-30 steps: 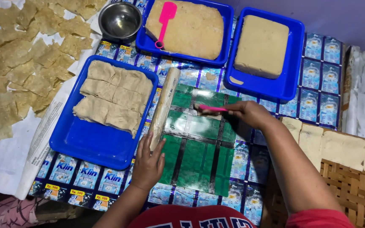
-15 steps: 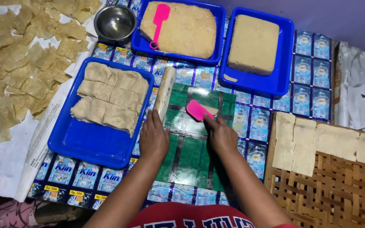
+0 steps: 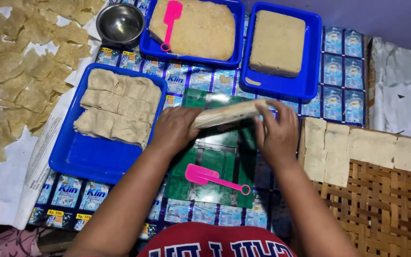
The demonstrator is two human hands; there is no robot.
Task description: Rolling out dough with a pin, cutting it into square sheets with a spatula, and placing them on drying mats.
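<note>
From the head camera, both hands hold a pale roller (image 3: pixel 227 114) just above a green sheet (image 3: pixel 210 166), the roller tilted slightly, its right end higher. The left hand (image 3: pixel 174 128) wraps its fingers around the left end; the right hand (image 3: pixel 277 133) curls its fingers over the right end. A pink spatula (image 3: pixel 212 177) lies on the sheet below the roller, apart from both hands, near the sheet's lower edge. The left forearm runs just beside the right edge of a blue tray (image 3: pixel 96 159) of dough squares (image 3: pixel 117 112). To the right, the right wrist sits close to pale sheets (image 3: pixel 327 152) on a woven mat (image 3: pixel 386 209). Two blue trays (image 3: pixel 305 81) and a steel bowl (image 3: pixel 120 24) line the far edge.
</note>
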